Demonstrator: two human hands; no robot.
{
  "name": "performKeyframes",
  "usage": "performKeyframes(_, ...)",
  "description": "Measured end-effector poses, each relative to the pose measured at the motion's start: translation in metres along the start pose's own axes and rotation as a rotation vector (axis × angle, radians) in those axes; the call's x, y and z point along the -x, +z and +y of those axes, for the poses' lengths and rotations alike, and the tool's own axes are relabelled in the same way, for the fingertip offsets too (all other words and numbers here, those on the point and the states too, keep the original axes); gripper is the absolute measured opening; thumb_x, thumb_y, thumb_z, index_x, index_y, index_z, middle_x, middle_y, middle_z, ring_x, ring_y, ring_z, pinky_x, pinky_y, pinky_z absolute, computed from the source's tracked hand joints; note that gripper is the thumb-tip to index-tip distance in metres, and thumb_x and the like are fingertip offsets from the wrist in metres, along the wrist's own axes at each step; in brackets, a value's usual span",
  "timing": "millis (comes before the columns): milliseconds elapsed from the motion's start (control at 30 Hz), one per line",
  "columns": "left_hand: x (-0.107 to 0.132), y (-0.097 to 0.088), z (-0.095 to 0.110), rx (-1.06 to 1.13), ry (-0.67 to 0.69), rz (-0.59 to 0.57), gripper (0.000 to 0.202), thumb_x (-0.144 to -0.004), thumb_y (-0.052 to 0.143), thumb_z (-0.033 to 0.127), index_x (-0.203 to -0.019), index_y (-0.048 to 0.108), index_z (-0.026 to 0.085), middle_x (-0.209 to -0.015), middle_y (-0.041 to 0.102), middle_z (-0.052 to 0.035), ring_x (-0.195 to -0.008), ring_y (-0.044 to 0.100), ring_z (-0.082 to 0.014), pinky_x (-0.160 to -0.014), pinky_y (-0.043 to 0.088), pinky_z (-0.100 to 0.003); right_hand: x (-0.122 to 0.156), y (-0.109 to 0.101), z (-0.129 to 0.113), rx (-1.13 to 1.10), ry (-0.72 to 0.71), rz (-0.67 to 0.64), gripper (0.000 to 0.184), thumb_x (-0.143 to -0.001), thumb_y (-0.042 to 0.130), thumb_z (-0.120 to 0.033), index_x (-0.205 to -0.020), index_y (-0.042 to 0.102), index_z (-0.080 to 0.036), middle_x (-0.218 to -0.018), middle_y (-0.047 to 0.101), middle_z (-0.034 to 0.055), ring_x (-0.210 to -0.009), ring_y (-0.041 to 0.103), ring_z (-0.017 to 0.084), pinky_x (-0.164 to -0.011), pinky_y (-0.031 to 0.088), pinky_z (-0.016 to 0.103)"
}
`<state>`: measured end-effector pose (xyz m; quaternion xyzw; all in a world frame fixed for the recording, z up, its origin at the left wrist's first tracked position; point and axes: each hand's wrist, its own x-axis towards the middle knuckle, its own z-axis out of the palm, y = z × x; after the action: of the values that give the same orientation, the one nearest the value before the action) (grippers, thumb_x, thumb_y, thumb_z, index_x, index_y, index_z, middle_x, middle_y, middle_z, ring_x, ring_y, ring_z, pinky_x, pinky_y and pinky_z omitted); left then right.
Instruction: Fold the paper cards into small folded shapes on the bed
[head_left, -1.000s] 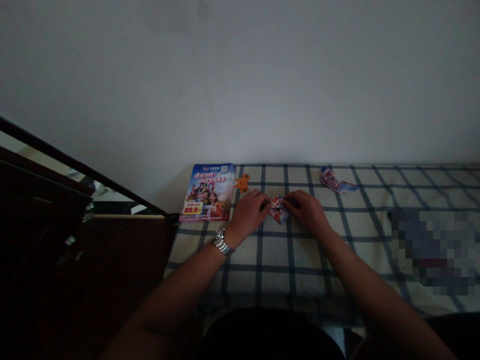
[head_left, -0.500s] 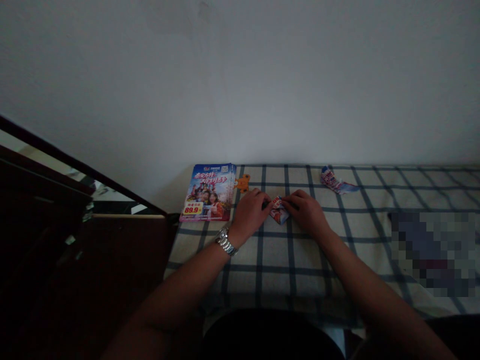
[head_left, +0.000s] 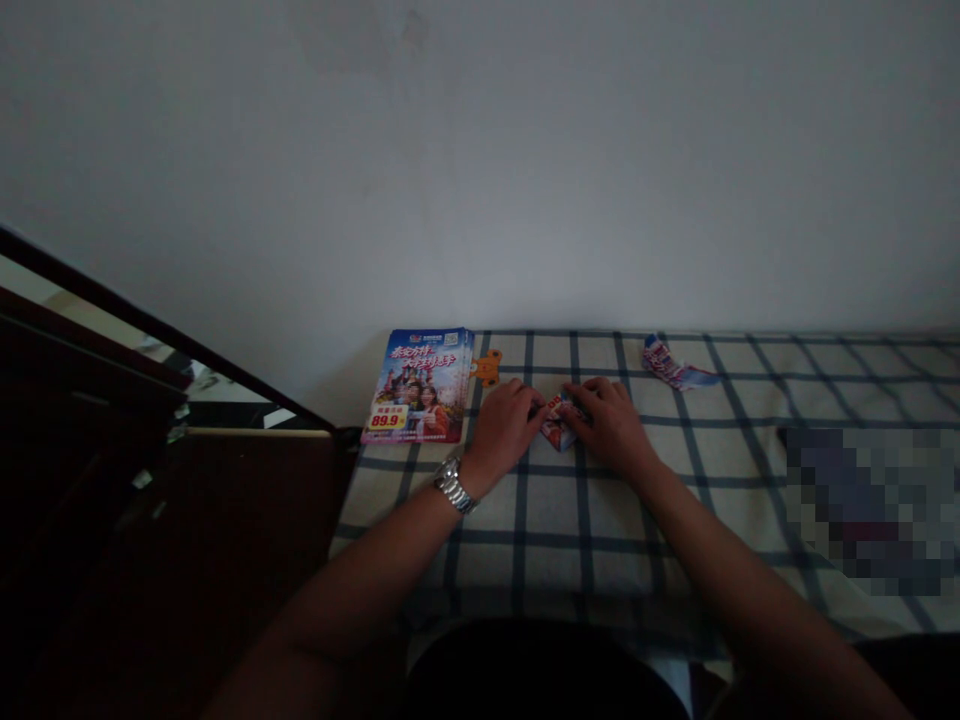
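A small folded piece of printed paper [head_left: 557, 434] lies between my hands on the checked cloth [head_left: 547, 530]. My left hand [head_left: 510, 422], with a metal watch at the wrist, pinches its left edge. From the other side my right hand [head_left: 611, 422] has its fingers closed on the upper right part, covering some of it. Left of my hands is a stack of glossy printed flyers [head_left: 420, 385]. An orange bear-shaped piece [head_left: 487, 368] sits at the stack's right edge, just beyond my left hand.
A crumpled strip of printed paper [head_left: 675, 368] lies at the back right. A blurred-out item [head_left: 870, 510] is on the right side of the cloth. The wall [head_left: 525, 180] rises behind the far edge; dark wooden furniture [head_left: 247, 520] stands at the left.
My right hand's fingers have shifted a little left and over the folded paper, covering more of it. My left hand keeps nearly the same place.
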<state>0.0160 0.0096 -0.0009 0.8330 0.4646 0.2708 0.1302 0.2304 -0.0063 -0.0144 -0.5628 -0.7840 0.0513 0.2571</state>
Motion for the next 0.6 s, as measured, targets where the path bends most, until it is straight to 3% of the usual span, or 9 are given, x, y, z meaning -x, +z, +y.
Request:
performKeyframes(267, 0.001, -0.002, 0.002, 0.027, 0.009, -0.001, 0.009, -0.100, 0.067, 0.027, -0.102, 0.065, 0.019, -0.104, 0.063, -0.0054, -0.100, 0.060, -0.0229, -0.089, 0.049, -0.037, -0.002, -0.001, -0.003, -0.076, -0.014, 0.000, 0.029, -0.099, 0.063, -0.036, -0.122, 0.070, -0.020, -0.116, 0.069, 0.0138, -0.106, 0.058, 0.033, -0.097, 0.048, 0.049)
performKeyframes(467, 0.001, -0.004, 0.002, 0.034, 0.045, -0.011, 0.006, -0.101, 0.062, 0.023, -0.105, 0.064, 0.019, -0.110, 0.062, -0.0065, -0.104, 0.059, -0.0239, -0.093, 0.049, -0.039, 0.000, -0.005, -0.009, -0.281, 0.079, -0.016, 0.018, -0.095, 0.066, -0.035, -0.108, 0.065, -0.022, -0.093, 0.070, 0.0068, -0.088, 0.062, 0.025, -0.079, 0.050, 0.038)
performKeyframes(600, 0.002, -0.006, 0.002, 0.181, 0.033, -0.025, 0.008, -0.104, 0.056, 0.025, -0.109, 0.062, 0.021, -0.106, 0.064, -0.0045, -0.101, 0.062, -0.0216, -0.091, 0.050, -0.036, 0.003, -0.007, -0.010, -0.520, 0.150, -0.004, 0.020, -0.094, 0.068, -0.041, -0.102, 0.063, -0.023, -0.086, 0.067, 0.0021, -0.077, 0.063, 0.020, -0.070, 0.050, 0.032)
